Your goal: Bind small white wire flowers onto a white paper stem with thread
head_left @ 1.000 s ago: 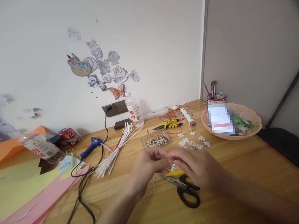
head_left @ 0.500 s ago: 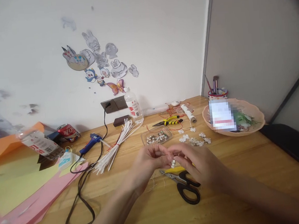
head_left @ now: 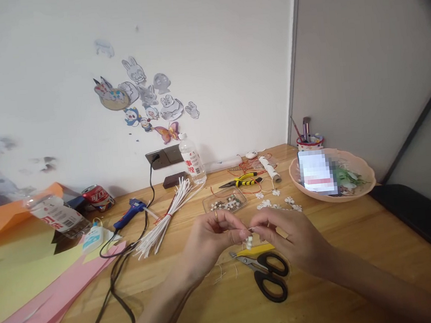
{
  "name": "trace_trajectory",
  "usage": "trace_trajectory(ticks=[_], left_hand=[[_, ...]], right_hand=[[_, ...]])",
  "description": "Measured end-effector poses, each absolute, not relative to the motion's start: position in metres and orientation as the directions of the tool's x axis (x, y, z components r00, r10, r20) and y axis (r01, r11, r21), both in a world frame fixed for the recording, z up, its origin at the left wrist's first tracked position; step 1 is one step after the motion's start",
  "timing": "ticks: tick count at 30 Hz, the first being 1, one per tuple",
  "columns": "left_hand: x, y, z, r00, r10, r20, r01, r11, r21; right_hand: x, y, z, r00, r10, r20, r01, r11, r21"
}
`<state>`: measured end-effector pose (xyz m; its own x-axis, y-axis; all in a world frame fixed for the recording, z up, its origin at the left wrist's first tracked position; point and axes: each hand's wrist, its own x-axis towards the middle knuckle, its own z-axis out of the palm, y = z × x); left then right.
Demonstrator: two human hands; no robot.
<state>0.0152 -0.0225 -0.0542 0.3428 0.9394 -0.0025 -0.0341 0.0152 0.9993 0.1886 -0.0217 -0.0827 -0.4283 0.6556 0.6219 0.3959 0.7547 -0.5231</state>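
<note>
Both hands meet above the wooden table, fingertips pinched. My left hand [head_left: 215, 236] holds a small white piece [head_left: 248, 241] that hangs just under its fingertips. Close beside it, my right hand [head_left: 287, 230] is closed on a thin cord [head_left: 250, 229] running between the two hands. Below them lie black-handled scissors [head_left: 268, 272] and a yellow tool [head_left: 255, 250]. White flower-shaped pieces [head_left: 275, 205] lie beyond my right hand. A clear tray of beads [head_left: 224, 202] sits beyond my left hand.
Yellow-black pliers [head_left: 243, 180], a white roll [head_left: 269, 168] and a bottle [head_left: 192, 161] stand or lie farther back. Left are white strips [head_left: 167, 218], a blue glue gun [head_left: 129, 213], its black cable [head_left: 111, 291] and coloured paper [head_left: 22, 279]. A pink bowl [head_left: 367, 188] is right.
The fingertips have moved slightly apart, showing the cord between them. More of the scissors' handles shows beneath my right hand. The camera view has shifted a little.
</note>
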Motion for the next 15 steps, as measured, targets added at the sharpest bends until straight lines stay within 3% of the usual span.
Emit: trace_trajectory(ticks=[15], left_hand=[[0.0175,-0.0234,-0.0597,0.257,0.959,-0.116,-0.087,0.143,0.986]], right_hand=[[0.1895,-0.0237,-0.0849,-0.452,0.492,0.744,0.394,0.858,-0.328]])
